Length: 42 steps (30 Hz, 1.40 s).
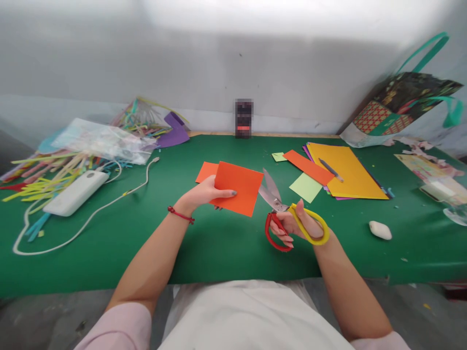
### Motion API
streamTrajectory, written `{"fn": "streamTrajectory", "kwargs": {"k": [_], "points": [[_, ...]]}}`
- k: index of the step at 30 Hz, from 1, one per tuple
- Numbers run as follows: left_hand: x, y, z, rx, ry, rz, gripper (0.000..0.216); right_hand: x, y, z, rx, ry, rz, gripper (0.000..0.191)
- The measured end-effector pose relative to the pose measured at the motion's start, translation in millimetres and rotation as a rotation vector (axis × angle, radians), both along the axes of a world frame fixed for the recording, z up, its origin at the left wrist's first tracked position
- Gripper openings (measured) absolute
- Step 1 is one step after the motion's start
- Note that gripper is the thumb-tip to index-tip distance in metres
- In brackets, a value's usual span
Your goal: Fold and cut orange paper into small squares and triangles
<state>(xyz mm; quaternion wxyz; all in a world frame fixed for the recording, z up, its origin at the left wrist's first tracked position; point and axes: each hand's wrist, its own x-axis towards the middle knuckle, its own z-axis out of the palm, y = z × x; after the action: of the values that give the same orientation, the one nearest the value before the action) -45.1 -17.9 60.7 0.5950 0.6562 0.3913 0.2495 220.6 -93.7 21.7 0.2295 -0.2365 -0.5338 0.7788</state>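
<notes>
My left hand pinches a square of orange paper by its left side, thumb on top and fingers behind. Another piece of orange paper shows behind that hand on the table; its full shape is hidden. In my right hand is a pair of scissors with one red and one yellow handle. Thumb and fingers pass through the handle loops. The blades stand slightly apart and point up and left, close by the paper's right edge; whether they touch it I cannot tell.
Yellow sheets with a grey pen, an orange strip and a light green square lie right. A white case sits nearer. At left are a white power bank, its cable and colourful strips. A bag stands back right.
</notes>
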Motion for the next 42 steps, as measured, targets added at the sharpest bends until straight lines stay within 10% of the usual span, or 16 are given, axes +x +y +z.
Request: {"fn": "streamTrajectory", "kwargs": {"k": [34,38,42], "points": [[-8.2,9.0,-9.4,-0.044,-0.001,-0.003,0.033,13.0,-15.9,10.4,-0.069,-0.077,-0.007,0.073],[-12.8,18.3,-15.4,0.128,-0.087,0.174,0.038,23.2,-20.7,12.2,-0.065,-0.079,0.03,0.076],[-5.6,20.4,-16.5,0.702,-0.137,0.41,0.032,31.3,-25.1,7.7,0.01,-0.01,-0.053,0.067]]}}
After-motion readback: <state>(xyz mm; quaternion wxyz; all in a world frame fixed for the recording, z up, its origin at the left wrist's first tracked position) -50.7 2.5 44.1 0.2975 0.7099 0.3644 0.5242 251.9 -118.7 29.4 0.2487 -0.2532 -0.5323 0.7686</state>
